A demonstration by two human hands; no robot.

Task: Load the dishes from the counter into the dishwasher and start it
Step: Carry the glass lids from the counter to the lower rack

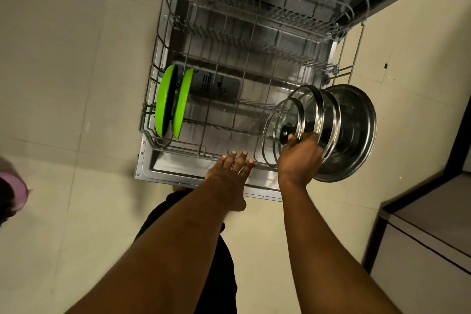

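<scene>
Right hand (300, 153) grips glass lid (285, 120) knob — left hand (230, 169) flat, over rack (178, 150) edge.

In the grey wire rack (152, 76) over the open steel dishwasher door (201, 179), two round green plates (167, 102) stand at left, steel-rimmed glass lids (307, 106) at right, a round steel lid (358, 122) rightmost.

Both your bare forearms reach forward and down, side by side. Your left hand (230, 169) is flat, palm down, fingers straight and slightly spread. Your right hand (300, 157) curls its fingers round a glass lid (285, 116).
</scene>
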